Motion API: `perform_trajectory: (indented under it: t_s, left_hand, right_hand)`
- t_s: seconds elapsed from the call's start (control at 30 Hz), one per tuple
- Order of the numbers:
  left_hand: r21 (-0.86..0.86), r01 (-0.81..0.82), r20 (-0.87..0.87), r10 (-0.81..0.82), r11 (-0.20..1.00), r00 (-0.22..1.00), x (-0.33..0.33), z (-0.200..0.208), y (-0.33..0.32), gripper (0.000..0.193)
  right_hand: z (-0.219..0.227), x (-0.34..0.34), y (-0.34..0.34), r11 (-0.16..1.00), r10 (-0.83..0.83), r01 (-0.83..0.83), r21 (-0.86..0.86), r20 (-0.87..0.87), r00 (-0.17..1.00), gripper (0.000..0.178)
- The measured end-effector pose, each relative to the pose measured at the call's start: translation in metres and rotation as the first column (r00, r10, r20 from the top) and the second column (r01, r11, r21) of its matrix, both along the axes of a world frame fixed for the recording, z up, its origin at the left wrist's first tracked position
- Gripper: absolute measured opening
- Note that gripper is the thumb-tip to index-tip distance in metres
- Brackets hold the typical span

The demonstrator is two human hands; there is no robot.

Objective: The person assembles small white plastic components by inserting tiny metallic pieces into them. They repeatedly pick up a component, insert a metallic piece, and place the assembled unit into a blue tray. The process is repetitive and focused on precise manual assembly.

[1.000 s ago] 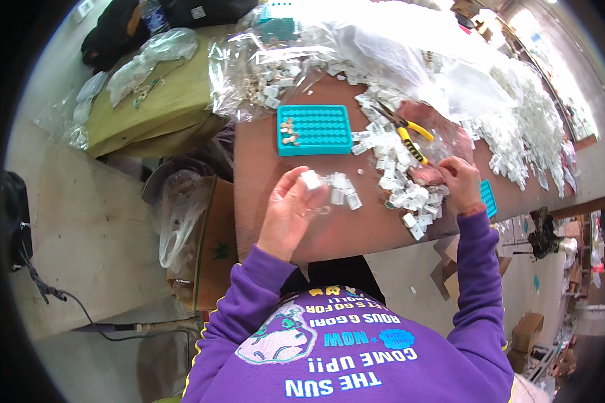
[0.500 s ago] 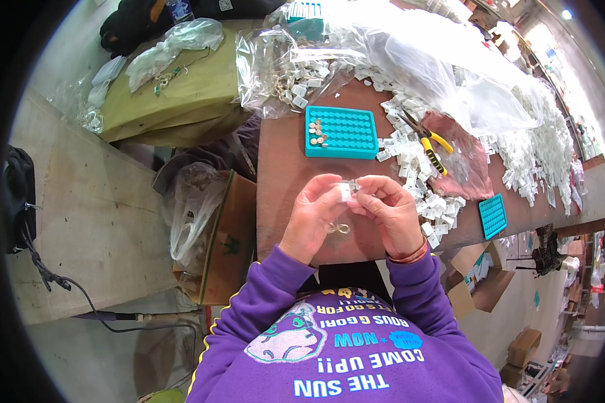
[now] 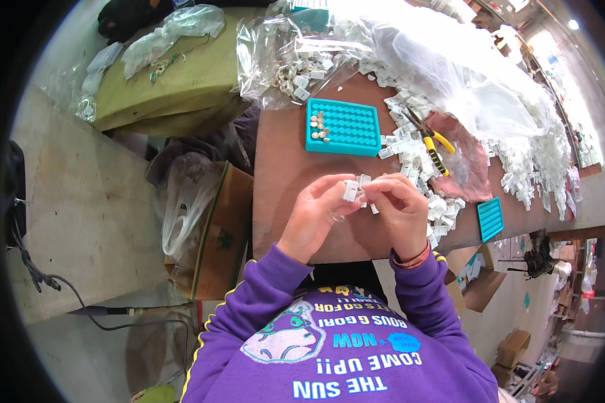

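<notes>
Above the table's near edge, my left hand (image 3: 309, 218) pinches a small white plastic piece (image 3: 349, 191) between thumb and fingertips. A thin shiny metal ring (image 3: 337, 216) hangs below those fingers. Close beside it, my right hand (image 3: 405, 209) has its thumb and fingers drawn together on another small clear-white plastic piece (image 3: 364, 181). Whether the two pieces are joined I cannot tell. Just beyond the hands lies a turquoise tray (image 3: 353, 127) with rows of small hollows; several small round metallic pieces (image 3: 318, 121) sit at its left side.
Loose white plastic pieces (image 3: 444, 209) heap along the right. Yellow-handled pliers (image 3: 435, 154) lie by a pink cloth (image 3: 467, 171). A smaller turquoise tray (image 3: 491, 219) rests at the right edge. Clear plastic bags (image 3: 444, 74) cover the far side; a cardboard box (image 3: 222, 235) stands left.
My right hand has shifted slightly right and its fingers have turned. The white plastic between my fingertips now shows as two parts. The hanging ring sits closer to my left fingers.
</notes>
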State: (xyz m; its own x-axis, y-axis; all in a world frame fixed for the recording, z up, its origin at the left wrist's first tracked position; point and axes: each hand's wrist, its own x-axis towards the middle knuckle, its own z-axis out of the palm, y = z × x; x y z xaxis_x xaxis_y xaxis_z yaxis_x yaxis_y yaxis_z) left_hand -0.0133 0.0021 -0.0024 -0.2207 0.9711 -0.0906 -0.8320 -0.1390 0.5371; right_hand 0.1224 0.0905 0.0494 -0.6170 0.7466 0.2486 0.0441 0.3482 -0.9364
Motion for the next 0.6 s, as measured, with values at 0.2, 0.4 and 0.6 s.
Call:
perform_trajectory:
  t_s: [0.2, 0.4, 0.6]
  left_hand:
    - [-0.011, -0.002, -0.038, 0.001, 1.0, 0.999, 0.0, 0.002, -0.001, 0.033]
    - [-0.052, -0.021, -0.12, 0.015, 0.998, 0.993, 0.003, 0.006, -0.001, 0.03]
    - [-0.082, -0.04, -0.248, 0.018, 0.996, 0.969, 0.005, 0.002, 0.001, 0.028]
  right_hand:
    - [0.017, -0.006, 0.001, 0.87, -0.032, -0.056, 0.49, 0.169, 0.985, 0.03]
    - [0.029, -0.009, 0.001, 0.75, 0.008, -0.211, 0.626, 0.311, 0.95, 0.041]
    - [0.029, -0.008, 0.0, 0.699, -0.003, -0.285, 0.656, 0.402, 0.916, 0.038]
